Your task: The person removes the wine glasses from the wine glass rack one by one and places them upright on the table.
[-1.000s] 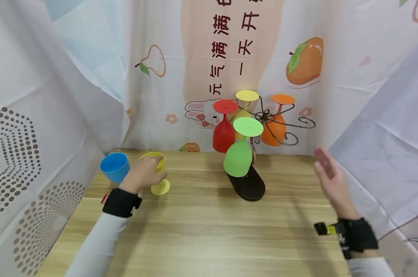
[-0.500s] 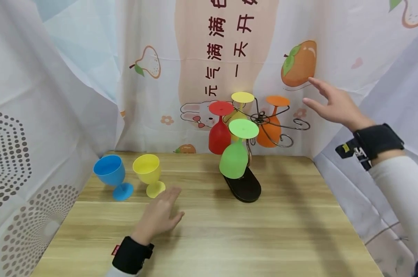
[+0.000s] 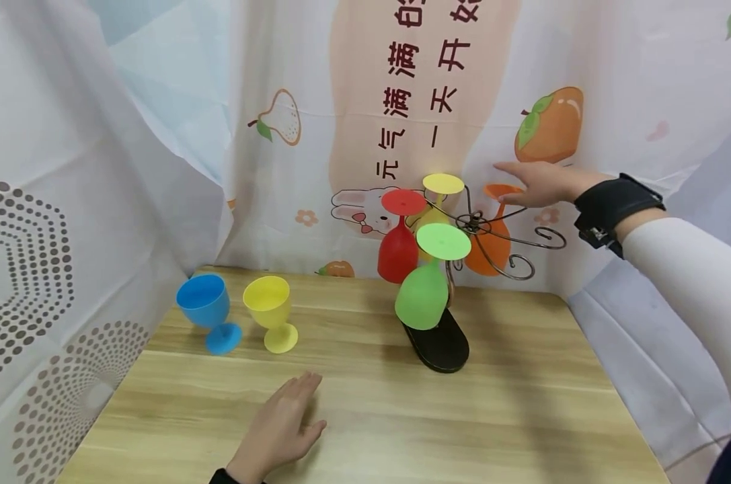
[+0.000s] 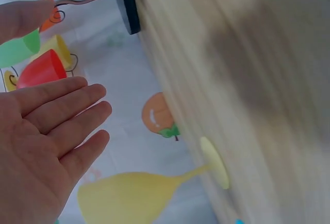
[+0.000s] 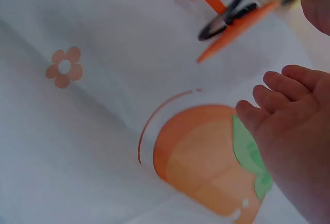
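My right hand [image 3: 541,185] is at the orange goblet [image 3: 489,252], which hangs upside down on a wire rack [image 3: 473,224]. Its fingers are extended over the goblet's foot [image 5: 240,31]; in the right wrist view a gap shows between them and that foot. Red [image 3: 399,254], green [image 3: 422,296] and yellow [image 3: 442,183] goblets hang on the same rack, feet up. Over the front of the table, my left hand [image 3: 280,423] lies with straight fingers and holds nothing. Nearest to it stands an upright yellow goblet [image 3: 268,300], beside a blue one [image 3: 204,302].
The rack stands on a black oval base [image 3: 440,346] towards the back of the wooden table [image 3: 365,417]. Its curled wire arms [image 3: 549,236] reach out to the right. A printed curtain [image 3: 304,161] hangs close behind and along both sides.
My left hand has let go of the yellow goblet and drawn back towards the front. My right hand has risen and moved left to the orange goblet's foot.
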{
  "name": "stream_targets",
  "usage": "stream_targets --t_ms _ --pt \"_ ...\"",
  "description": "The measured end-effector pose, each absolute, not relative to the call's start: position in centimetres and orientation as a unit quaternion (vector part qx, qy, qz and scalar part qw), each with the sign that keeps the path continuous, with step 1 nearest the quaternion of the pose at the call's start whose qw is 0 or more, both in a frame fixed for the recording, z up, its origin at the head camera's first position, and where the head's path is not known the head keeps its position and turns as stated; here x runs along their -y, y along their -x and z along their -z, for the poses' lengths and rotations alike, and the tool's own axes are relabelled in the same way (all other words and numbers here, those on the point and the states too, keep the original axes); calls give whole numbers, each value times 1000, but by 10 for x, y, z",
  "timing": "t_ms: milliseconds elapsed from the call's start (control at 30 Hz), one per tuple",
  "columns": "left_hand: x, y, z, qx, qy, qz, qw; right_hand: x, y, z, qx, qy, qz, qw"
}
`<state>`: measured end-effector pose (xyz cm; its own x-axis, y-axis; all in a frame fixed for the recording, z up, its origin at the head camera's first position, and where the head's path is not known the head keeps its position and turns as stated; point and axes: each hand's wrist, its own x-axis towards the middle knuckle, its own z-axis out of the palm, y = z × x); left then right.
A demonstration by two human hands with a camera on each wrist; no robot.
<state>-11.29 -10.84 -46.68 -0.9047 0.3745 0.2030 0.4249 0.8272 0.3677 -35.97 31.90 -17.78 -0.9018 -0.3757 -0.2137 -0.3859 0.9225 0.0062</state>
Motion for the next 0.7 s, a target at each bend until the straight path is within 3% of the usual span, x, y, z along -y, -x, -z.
stream_targets --t_ms 167,367,700 --pt "113 107 472 957 202 206 43 -313 371 194 -966 204 -34 152" --pt "114 104 476 954 201 223 -4 -312 377 207 -961 225 -30 156" --pt "109 105 478 953 215 211 22 -327 368 206 -968 202 8 147"
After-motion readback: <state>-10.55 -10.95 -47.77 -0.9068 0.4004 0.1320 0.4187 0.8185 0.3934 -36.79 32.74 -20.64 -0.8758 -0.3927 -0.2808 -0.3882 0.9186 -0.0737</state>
